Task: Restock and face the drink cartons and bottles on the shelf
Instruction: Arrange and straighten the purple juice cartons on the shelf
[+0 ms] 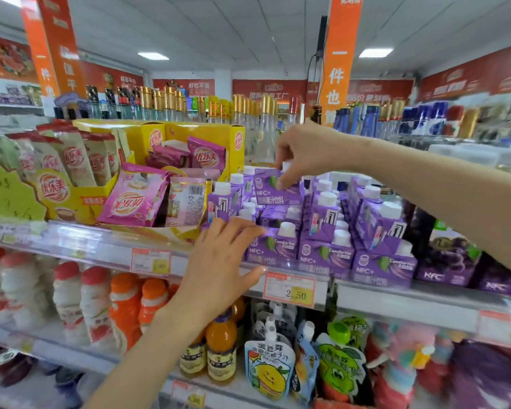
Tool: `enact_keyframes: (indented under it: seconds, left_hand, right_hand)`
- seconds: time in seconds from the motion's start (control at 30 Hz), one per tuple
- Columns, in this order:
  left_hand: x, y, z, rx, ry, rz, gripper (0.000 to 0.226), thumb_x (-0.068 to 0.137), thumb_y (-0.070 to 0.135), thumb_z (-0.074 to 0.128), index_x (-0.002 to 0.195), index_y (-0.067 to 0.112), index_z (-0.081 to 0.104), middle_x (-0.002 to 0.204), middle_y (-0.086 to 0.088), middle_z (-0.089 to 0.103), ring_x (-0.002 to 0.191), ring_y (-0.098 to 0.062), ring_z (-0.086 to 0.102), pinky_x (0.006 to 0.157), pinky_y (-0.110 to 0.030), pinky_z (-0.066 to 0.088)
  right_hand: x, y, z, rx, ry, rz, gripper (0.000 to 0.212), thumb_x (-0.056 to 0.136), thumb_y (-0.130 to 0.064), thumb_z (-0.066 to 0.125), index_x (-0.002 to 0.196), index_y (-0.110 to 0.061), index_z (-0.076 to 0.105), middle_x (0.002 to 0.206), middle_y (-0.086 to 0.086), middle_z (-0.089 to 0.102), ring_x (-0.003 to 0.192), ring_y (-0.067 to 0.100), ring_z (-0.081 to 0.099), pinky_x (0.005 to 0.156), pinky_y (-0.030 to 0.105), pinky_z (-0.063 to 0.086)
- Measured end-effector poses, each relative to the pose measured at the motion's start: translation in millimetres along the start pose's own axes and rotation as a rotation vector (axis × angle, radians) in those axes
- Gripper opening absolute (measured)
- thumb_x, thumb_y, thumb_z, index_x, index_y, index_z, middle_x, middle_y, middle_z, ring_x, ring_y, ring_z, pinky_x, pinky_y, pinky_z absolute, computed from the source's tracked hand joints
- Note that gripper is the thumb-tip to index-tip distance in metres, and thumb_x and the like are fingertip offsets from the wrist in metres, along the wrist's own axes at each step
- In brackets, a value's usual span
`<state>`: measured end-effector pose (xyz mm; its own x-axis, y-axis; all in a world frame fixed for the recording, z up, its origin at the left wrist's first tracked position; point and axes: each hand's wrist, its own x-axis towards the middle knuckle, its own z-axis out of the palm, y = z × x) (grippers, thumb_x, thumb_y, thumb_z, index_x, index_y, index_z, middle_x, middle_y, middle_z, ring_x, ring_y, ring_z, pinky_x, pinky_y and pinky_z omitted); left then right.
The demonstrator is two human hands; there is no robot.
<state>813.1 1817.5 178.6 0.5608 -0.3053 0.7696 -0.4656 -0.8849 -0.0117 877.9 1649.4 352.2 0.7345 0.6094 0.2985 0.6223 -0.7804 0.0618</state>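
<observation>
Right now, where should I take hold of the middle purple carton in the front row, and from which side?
Probably from above, with the grip round the white cap of the middle carton. The neighbouring cartons stand tight against both its sides, so only the top looks free.

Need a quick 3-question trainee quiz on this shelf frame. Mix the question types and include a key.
1. True or false: the right hand pinches a purple carton held above the front row.
2. The left hand is:
A) wrapped round an orange bottle
B) open, fingers straight, by the front-row cartons
C) out of view
3. Fill in: the price tag on the shelf edge under the purple cartons reads ____.

Key: 1 true; 2 B; 3 2.50
</observation>
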Motion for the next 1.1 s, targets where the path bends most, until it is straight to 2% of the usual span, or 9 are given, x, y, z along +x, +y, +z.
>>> enact_keyframes:
  seconds: [0.1, 0.23, 0.37, 0.53, 0.73, 0.83, 0.9, 1.03, 1.1]
  left_hand:
    - [-0.5, -1.7, 2.5, -0.029, 0.002, 0.0, 0.049, 0.072, 0.041, 0.069, 0.115, 0.02, 0.06, 0.11, 0.002, 0.059, 0.093, -0.018, 0.048, 0.073, -0.033, 0.048]
    - [0.7, -1.1, 2.4, -0.053, -0.025, -0.013, 0.057, 0.064, 0.03, 0.084, 0.114, 0.018, 0.061, 0.11, 0.001, 0.059, 0.091, -0.023, 0.054, 0.071, -0.036, 0.051]
    - [-0.2, 0.2, 1.8, -0.065, -0.022, -0.016, 0.055, 0.064, 0.029, 0.084, 0.113, 0.018, 0.061, 0.109, 0.0, 0.059, 0.091, -0.023, 0.056, 0.071, -0.036, 0.05]
    - [-0.4, 0.0, 2.1, -0.079, -0.022, -0.023, 0.052, 0.066, 0.029, 0.08, 0.113, 0.017, 0.062, 0.108, -0.001, 0.059, 0.093, -0.022, 0.057, 0.075, -0.033, 0.048]
    - [-0.5, -0.6, 1.9, -0.063, -0.021, -0.02, 0.049, 0.071, 0.034, 0.072, 0.115, 0.016, 0.061, 0.109, 0.0, 0.059, 0.092, -0.021, 0.056, 0.076, -0.033, 0.049]
    - [0.0, 0.9, 0.0, -0.049, -0.026, -0.018, 0.049, 0.071, 0.037, 0.067, 0.115, 0.016, 0.062, 0.109, 0.0, 0.059, 0.092, -0.021, 0.057, 0.075, -0.032, 0.049]
    - [0.7, 1.3, 0.0, -0.045, -0.029, -0.014, 0.049, 0.07, 0.036, 0.068, 0.114, 0.015, 0.062, 0.108, -0.001, 0.06, 0.091, -0.021, 0.057, 0.074, -0.032, 0.049]
    - [5.3, 1.7, -1.3, -0.03, -0.022, -0.007, 0.044, 0.069, 0.034, 0.075, 0.107, 0.015, 0.065, 0.102, -0.002, 0.062, 0.087, -0.023, 0.059, 0.068, -0.034, 0.052]
    - [13.3, 4.2, -6.7, -0.018, -0.016, 0.0, 0.038, 0.077, 0.046, 0.06, 0.1, 0.017, 0.067, 0.097, 0.0, 0.062, 0.084, -0.02, 0.06, 0.06, -0.032, 0.051]
  right_hand:
    - [5.3, 2.9, 14.0, -0.061, -0.072, -0.033, 0.035, 0.068, -0.04, 0.082, 0.081, -0.017, 0.058, 0.072, -0.005, 0.053, 0.06, 0.008, 0.046, 0.053, 0.022, 0.035]
    - [3.4, 4.6, 20.9, 0.007, -0.12, -0.04, 0.035, 0.071, -0.033, 0.082, 0.081, -0.008, 0.06, 0.067, -0.007, 0.051, 0.054, 0.001, 0.043, 0.049, 0.013, 0.035]
    - [-0.6, 7.6, 16.7, 0.142, -0.192, -0.052, 0.031, 0.071, -0.028, 0.083, 0.078, -0.006, 0.062, 0.058, -0.012, 0.051, 0.045, -0.007, 0.047, 0.047, 0.007, 0.035]
    - [1.2, 11.7, 14.4, 0.165, -0.285, -0.034, 0.025, 0.075, -0.024, 0.081, 0.081, -0.007, 0.063, 0.06, -0.012, 0.054, 0.045, -0.008, 0.048, 0.046, 0.006, 0.035]
    - [10.5, 6.1, 36.3, 0.06, -0.298, -0.093, 0.02, 0.072, -0.027, 0.082, 0.074, -0.014, 0.066, 0.064, -0.01, 0.06, 0.056, 0.002, 0.052, 0.048, 0.008, 0.035]
    - [12.7, 10.9, 33.3, 0.108, -0.371, -0.06, 0.011, 0.079, -0.019, 0.076, 0.081, -0.009, 0.073, 0.072, 0.001, 0.07, 0.065, 0.01, 0.061, 0.057, 0.011, 0.044]
    - [11.1, 13.6, 28.6, 0.132, -0.408, -0.047, 0.008, 0.082, -0.015, 0.073, 0.088, -0.01, 0.074, 0.079, 0.003, 0.073, 0.068, 0.008, 0.064, 0.064, 0.014, 0.048]
    - [-1.5, 13.7, 11.4, 0.156, -0.271, -0.059, 0.013, 0.086, -0.024, 0.069, 0.097, -0.018, 0.073, 0.086, -0.007, 0.073, 0.071, 0.003, 0.064, 0.064, 0.004, 0.044]
    - [-15.2, 15.4, -0.1, 0.131, -0.143, -0.045, 0.012, 0.085, -0.025, 0.069, 0.096, -0.02, 0.073, 0.085, -0.009, 0.072, 0.074, 0.004, 0.066, 0.072, 0.009, 0.049]
